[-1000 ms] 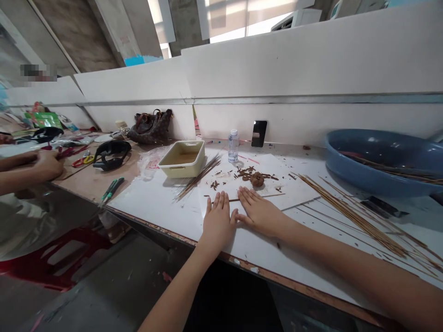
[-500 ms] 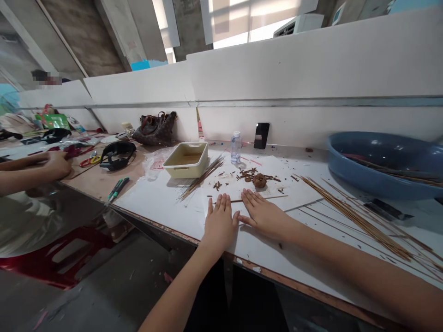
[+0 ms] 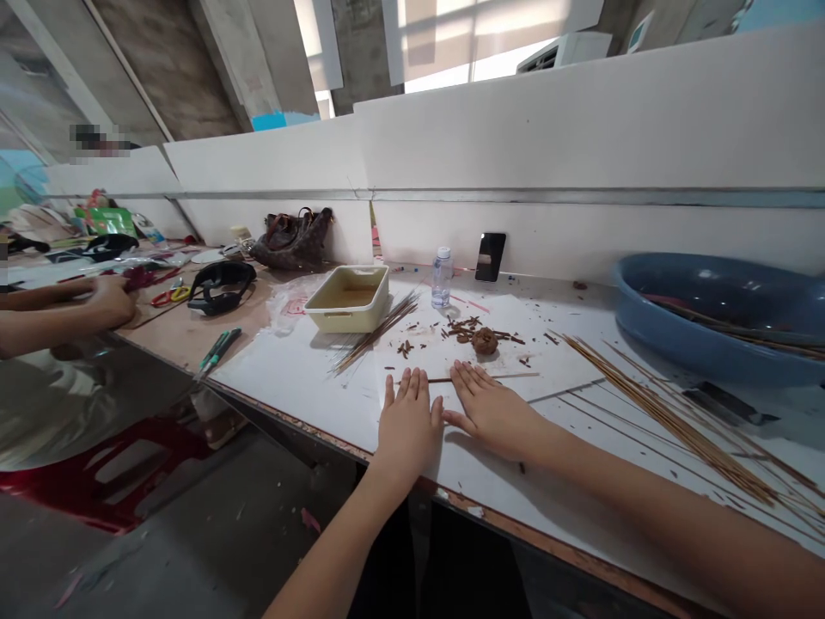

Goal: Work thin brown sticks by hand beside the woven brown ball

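Observation:
My left hand (image 3: 407,419) and my right hand (image 3: 491,407) lie flat, palms down, side by side on the white table (image 3: 302,378), fingers stretched out. A thin stick (image 3: 509,376) coated in brown paste lies just past the fingertips; its left part is hidden under them. Beyond it sit a brown lump of paste (image 3: 485,340) and scattered brown bits. A bundle of thin sticks (image 3: 377,331) lies to the left of these, beside a cream tray (image 3: 349,297).
A blue basin (image 3: 715,314) stands at the right, with long bamboo sticks (image 3: 657,408) spread before it. A water bottle (image 3: 441,278) and a phone (image 3: 490,256) stand by the white partition. At the left, another person's hand (image 3: 106,299) rests near scissors, black goggles (image 3: 220,284) and a handbag (image 3: 291,238).
My hands have slid back a little toward the table's front edge, uncovering more of the coated stick. The view has drifted slightly left.

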A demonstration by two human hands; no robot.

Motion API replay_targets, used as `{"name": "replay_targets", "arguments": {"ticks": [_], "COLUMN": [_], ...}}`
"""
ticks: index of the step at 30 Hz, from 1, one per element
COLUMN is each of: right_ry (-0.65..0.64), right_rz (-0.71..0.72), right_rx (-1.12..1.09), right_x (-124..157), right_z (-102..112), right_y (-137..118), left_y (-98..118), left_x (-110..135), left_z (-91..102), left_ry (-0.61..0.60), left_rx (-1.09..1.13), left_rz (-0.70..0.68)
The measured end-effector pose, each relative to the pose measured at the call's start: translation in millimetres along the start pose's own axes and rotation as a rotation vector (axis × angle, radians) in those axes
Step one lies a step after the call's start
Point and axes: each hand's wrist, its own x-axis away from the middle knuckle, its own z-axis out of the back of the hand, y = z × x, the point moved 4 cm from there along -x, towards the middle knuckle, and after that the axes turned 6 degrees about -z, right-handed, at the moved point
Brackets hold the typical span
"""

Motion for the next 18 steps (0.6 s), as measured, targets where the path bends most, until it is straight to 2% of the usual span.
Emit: {"name": "replay_targets", "arguments": {"ticks": [4,10,15,18], "right_ry": [0.009,0.072,0.063,0.046], "right_rz": [0.013,0.005,0.021,-0.002], "right_rx": [0.015,0.006,0.031,0.013], "right_x": [7.3,0.7,14.5,7.5], "right_z": [-3.7,-6.5,-15.3,-11.5], "right_y": [-3.8,5.8,-1.9,-0.9], "left_y": [2.7,-2.0,-1.4,-5.0], "left_x": [14.0,-2.2,18.8,14.7], "left_z": [-7.5,-1.2,-1.6,-0.4], "left_ry": [0.054,0.011,0.003,0.001], "left_rx": [-0.013,-0.010,-0.007,-0.006], "left_rz": [-0.032,0.004,-0.036,-0.038]}}
